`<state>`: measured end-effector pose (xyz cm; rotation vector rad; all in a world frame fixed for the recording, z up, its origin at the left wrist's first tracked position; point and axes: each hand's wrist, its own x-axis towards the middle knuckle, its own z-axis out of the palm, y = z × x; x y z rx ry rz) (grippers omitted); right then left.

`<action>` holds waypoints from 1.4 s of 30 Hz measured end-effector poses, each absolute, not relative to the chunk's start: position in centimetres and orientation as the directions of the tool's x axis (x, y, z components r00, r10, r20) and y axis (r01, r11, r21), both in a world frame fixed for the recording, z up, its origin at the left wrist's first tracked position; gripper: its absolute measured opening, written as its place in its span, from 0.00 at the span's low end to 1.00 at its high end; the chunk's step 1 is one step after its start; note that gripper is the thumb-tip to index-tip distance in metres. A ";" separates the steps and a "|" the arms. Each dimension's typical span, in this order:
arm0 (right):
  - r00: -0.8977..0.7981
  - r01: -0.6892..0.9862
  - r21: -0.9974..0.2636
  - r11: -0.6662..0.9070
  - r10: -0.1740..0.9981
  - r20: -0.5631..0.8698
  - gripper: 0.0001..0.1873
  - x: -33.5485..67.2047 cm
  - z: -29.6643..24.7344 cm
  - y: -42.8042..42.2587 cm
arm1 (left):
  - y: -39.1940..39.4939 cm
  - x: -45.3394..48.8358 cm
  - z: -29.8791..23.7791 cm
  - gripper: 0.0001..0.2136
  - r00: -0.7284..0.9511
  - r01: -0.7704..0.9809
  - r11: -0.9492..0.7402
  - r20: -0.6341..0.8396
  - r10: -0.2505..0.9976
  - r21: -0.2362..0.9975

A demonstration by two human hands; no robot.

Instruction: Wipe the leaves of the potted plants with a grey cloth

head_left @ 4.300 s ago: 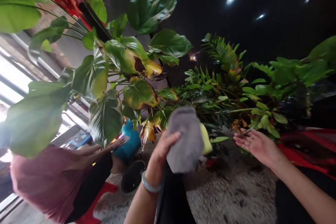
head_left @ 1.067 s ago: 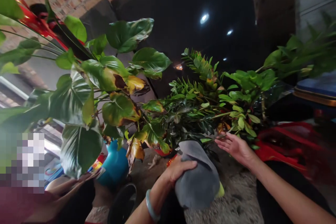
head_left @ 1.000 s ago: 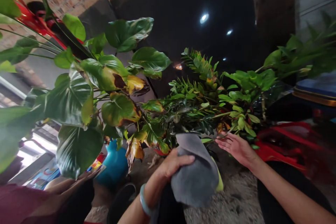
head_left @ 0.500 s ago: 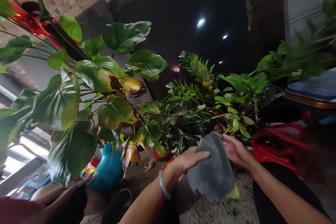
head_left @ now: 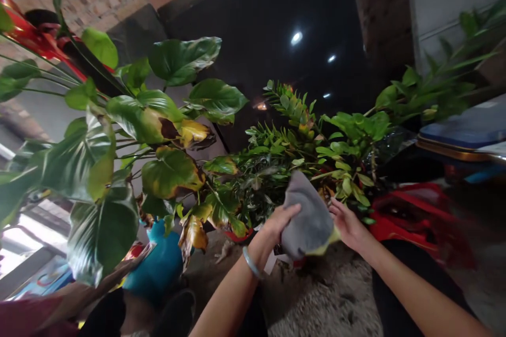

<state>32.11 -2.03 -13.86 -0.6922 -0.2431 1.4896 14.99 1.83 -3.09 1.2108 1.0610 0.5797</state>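
Note:
My left hand [head_left: 276,225] grips a grey cloth [head_left: 306,216] with a yellow-green edge and presses it up against the lower stems of a bushy plant with small glossy leaves [head_left: 312,152]. My right hand [head_left: 348,224] is just right of the cloth, under those same stems, fingers bent up among the leaves and touching the cloth's edge. Whether it grips a stem is hidden. A pale bangle sits on my left wrist.
A big-leaved plant with yellowing, brown-edged leaves [head_left: 166,168] fills the left. Beneath it stand a blue pot [head_left: 160,263] and another person's arm [head_left: 87,295] in a dark red sleeve. Red plastic [head_left: 399,210] lies at right; speckled floor [head_left: 328,305] below; brick wall behind.
My left hand has carried the cloth up and to the right, onto the small-leaved plant. My right hand has drawn in beside it, under the stems. The view has tilted up slightly.

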 end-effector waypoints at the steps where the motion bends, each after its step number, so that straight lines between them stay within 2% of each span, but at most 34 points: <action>1: 0.099 -0.825 -0.561 -0.069 0.960 -0.264 0.07 32.2 -13.9 -2.1 | 1.0 14.1 -3.4 0.10 0.495 0.250 0.259 -0.353 0.794 0.933; 3: 0.098 -0.819 -0.569 -0.069 0.962 -0.257 0.08 32.4 -13.8 -2.3 | -0.2 12.6 -2.6 0.10 0.573 0.336 0.179 -0.352 0.740 0.925; 5: 0.106 -0.816 -0.575 -0.064 0.960 -0.258 0.09 32.6 -13.7 -2.5 | -0.2 12.0 -0.6 0.11 0.574 0.300 0.170 -0.320 0.754 0.939; 7: 0.117 -0.821 -0.567 -0.071 0.950 -0.288 0.11 32.7 -13.4 -2.7 | 0.9 12.6 1.5 0.13 0.521 0.148 0.180 -0.231 0.822 0.973; 9: 0.123 -0.826 -0.557 -0.083 0.938 -0.323 0.11 32.6 -13.0 -2.8 | 2.5 14.1 2.6 0.16 0.399 -0.047 0.154 -0.123 0.909 0.987; 11: 0.120 -0.829 -0.552 -0.091 0.935 -0.334 0.12 32.4 -12.6 -2.8 | 3.8 15.7 2.2 0.17 0.266 -0.190 0.132 -0.078 0.961 0.973; 13: 0.119 -0.831 -0.550 -0.082 0.940 -0.320 0.11 32.2 -12.5 -2.7 | 4.0 16.8 0.5 0.17 0.227 -0.207 0.191 -0.142 0.963 0.959; 16: 0.123 -0.834 -0.548 -0.068 0.945 -0.304 0.10 32.1 -12.6 -2.6 | 2.2 16.2 -3.0 0.16 0.341 -0.030 0.373 -0.341 0.876 0.927; 18: 0.129 -0.835 -0.546 -0.068 0.940 -0.315 0.10 32.2 -12.9 -2.5 | 0.3 14.7 -4.7 0.16 0.435 0.080 0.425 -0.415 0.799 0.902; 20: 0.130 -0.832 -0.549 -0.078 0.935 -0.330 0.10 32.3 -13.0 -2.6 | -1.6 13.1 -5.3 0.17 0.501 0.106 0.446 -0.435 0.748 0.889; 23: 0.121 -0.816 -0.569 -0.101 0.933 -0.340 0.07 32.4 -12.9 -3.0 | -4.0 11.6 -5.1 0.18 0.521 0.055 0.465 -0.423 0.742 0.884; 28: 0.151 -0.777 -0.623 -0.085 0.936 -0.317 0.11 32.8 -12.6 -3.6 | -6.5 11.1 -5.8 0.16 0.439 -0.048 0.511 -0.441 0.783 0.858; 33: 0.242 -0.699 -0.702 -0.138 0.877 -0.414 0.19 32.4 -12.8 -6.3 | -7.7 11.5 -7.6 0.19 0.393 -0.230 0.560 -0.450 0.802 0.796; 38: 0.182 -0.691 -0.710 -0.132 0.920 -0.348 0.26 27.6 -11.8 -11.8 | -8.4 12.6 -8.3 0.24 0.115 -0.402 0.412 -0.401 0.909 0.818; 42: 0.293 -0.602 -0.797 -0.046 0.916 -0.274 0.30 23.8 -10.0 -14.3 | -9.6 14.0 -8.6 0.23 0.006 -0.413 0.306 -0.333 0.943 0.858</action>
